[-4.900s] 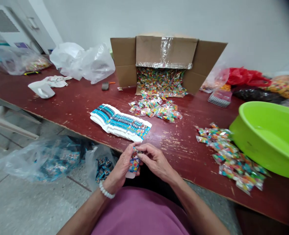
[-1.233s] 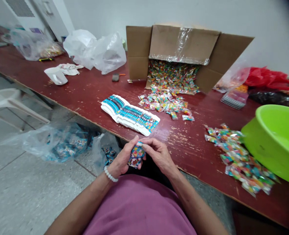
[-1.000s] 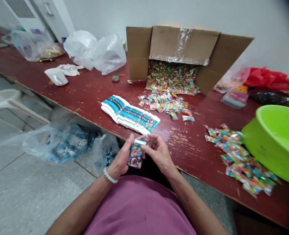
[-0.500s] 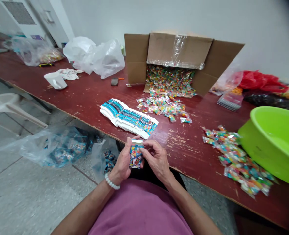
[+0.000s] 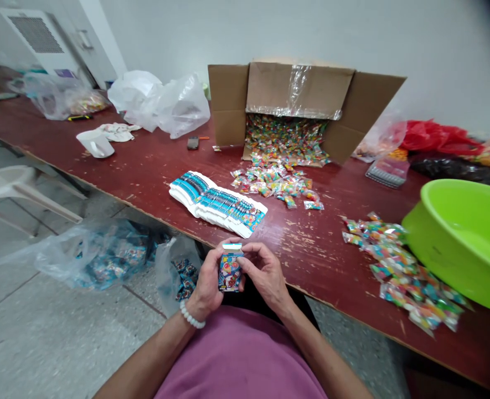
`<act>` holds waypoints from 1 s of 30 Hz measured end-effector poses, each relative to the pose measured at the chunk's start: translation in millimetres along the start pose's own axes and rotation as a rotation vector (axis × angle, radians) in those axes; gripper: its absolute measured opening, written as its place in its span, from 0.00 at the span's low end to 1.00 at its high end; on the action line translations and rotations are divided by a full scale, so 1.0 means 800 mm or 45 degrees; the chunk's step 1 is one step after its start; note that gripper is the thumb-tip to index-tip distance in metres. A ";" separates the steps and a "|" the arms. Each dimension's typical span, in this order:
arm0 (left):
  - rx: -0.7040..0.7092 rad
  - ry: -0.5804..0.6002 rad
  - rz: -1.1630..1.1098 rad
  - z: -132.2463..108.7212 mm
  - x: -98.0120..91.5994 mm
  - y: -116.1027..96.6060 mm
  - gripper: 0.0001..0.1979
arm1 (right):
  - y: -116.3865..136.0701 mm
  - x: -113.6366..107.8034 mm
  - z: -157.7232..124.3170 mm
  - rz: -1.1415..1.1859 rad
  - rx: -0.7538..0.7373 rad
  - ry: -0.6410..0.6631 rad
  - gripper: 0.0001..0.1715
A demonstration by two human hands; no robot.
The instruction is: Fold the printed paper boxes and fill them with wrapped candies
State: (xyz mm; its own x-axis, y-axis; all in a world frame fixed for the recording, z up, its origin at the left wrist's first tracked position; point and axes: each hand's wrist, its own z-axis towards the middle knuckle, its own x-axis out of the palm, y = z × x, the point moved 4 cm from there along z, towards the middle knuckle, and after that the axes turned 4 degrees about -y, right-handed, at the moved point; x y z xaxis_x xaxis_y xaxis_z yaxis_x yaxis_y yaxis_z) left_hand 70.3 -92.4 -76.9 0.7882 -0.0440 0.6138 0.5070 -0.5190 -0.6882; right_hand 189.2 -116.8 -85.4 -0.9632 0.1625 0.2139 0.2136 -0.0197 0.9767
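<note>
A small colourful printed box [image 5: 229, 270] is held upright just below the table's front edge. My left hand [image 5: 206, 281] is wrapped round its left side, fingers closed. My right hand [image 5: 264, 271] pinches the box's top flap from the right. On the red-brown table [image 5: 145, 166] just beyond my hands lies a fanned stack of flat blue-and-white cartons [image 5: 217, 203]. Further back, small colourful candy packets [image 5: 276, 184] spill from a cardboard box lying on its side [image 5: 298, 105]. Another pile of packets [image 5: 398, 266] lies to the right.
A lime-green basin [image 5: 460, 238] stands at the right edge. White plastic bags [image 5: 161, 102], a white cup [image 5: 95, 144] and a small dark object [image 5: 192, 143] sit at the back left. Clear bags of filled boxes [image 5: 103, 252] lie on the floor below, near a white chair [image 5: 16, 188].
The small box has been turned upright between my hands and its top flap now stands open. Both hands stay on it below the table edge.
</note>
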 end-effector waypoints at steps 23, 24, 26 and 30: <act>-0.107 -0.062 0.152 0.002 0.002 -0.003 0.28 | 0.023 -0.004 0.014 -0.104 -0.122 0.021 0.13; -0.112 -0.053 0.156 0.001 0.003 -0.004 0.28 | 0.025 -0.002 0.016 -0.026 -0.072 0.053 0.13; -0.124 -0.031 0.154 0.001 0.004 -0.004 0.29 | 0.031 0.000 0.019 0.060 -0.029 0.105 0.17; -0.144 -0.002 0.151 0.000 0.006 -0.005 0.29 | 0.045 -0.001 0.020 -0.149 -0.230 0.221 0.08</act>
State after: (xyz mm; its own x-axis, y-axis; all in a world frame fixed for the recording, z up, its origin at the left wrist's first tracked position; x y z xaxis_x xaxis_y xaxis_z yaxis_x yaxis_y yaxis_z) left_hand 72.0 -90.8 -71.3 0.8408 -0.1098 0.5302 0.3677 -0.6030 -0.7080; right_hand 200.2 -101.8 -50.4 -0.9965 0.0031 0.0834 0.0813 -0.1888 0.9786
